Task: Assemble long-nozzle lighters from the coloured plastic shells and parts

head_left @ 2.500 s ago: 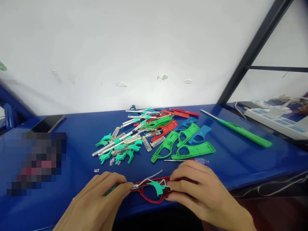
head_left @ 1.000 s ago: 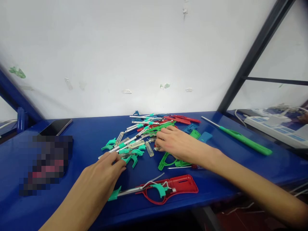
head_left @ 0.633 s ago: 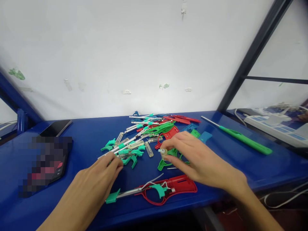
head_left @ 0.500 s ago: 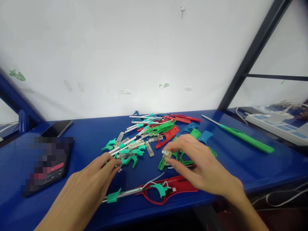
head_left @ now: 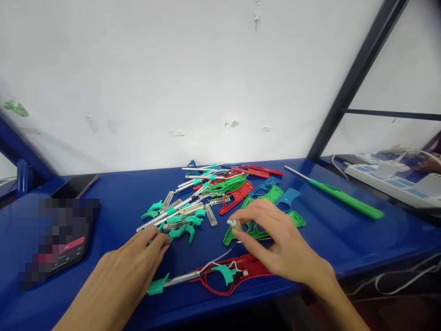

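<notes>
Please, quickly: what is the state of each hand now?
Left hand: fingertips by teal parts; grip cannot be told.
Right hand: pinches small clear tube.

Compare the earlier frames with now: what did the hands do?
Both let go of the red shell. The right hand pinched a small clear part from the pile and drew it back; the left hand reached to the teal triggers. Green lighter, phone unmoved.

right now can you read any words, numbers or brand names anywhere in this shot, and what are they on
No text here can be read.
Phone screen: blurred out, nothing legible.
Second phone: dark, blank face.
Power strip: any marking is too small and soft to read.
Plastic shells and the small clear part in the right hand grip: no print visible.
</notes>
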### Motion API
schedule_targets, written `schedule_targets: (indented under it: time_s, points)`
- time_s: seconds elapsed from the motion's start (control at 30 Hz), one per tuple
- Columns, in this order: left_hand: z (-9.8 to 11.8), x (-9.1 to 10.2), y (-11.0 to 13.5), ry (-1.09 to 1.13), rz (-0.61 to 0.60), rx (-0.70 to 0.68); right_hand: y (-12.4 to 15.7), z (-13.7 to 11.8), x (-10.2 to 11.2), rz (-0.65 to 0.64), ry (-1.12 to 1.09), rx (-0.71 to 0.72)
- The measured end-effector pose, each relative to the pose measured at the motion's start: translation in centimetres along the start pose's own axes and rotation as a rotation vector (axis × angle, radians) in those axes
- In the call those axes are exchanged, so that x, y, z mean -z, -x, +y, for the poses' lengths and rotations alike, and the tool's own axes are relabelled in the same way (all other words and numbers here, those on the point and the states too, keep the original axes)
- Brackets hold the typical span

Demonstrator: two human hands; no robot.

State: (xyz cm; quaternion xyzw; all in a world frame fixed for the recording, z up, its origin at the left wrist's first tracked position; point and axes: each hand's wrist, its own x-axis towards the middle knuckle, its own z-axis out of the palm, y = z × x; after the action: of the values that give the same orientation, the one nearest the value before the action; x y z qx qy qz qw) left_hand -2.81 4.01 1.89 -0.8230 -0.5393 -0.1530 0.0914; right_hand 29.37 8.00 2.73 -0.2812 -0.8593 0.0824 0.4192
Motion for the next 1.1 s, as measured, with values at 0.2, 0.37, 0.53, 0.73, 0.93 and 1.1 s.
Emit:
schedule_targets:
  time_s: [0.2,0.37,0.53,0.73,0.93,1.1]
  points:
    - [0.4,0.1,-0.1,0.027,0.091,0.03,0.0,-0.1,0.0,-0.01,-0.024,-0.015]
    - [2.7,0.2,0.8,0.307,0.248,0.168,-0.2,-0.8,-0.4,-0.007,-0.079,-0.026]
    - [5.3,0.5,0.5,0.601,0.244,0.312,-0.4,-1.5,-1.5,-0.019,-0.166,-0.034]
    - [6.7,0.2,-0.1,0.871,0.08,0.333,-0.5,-1.3,-2.0,0.028,-0.075,0.104]
    - [8.0,-0.4,0.2,0.963,0.054,0.399,-0.1,-0.8,-2.2,0.008,-0.073,0.157]
    - [8.4,-0.5,0.3,0.967,0.115,0.387,0.0,-0.9,-2.2,-0.028,-0.104,0.156]
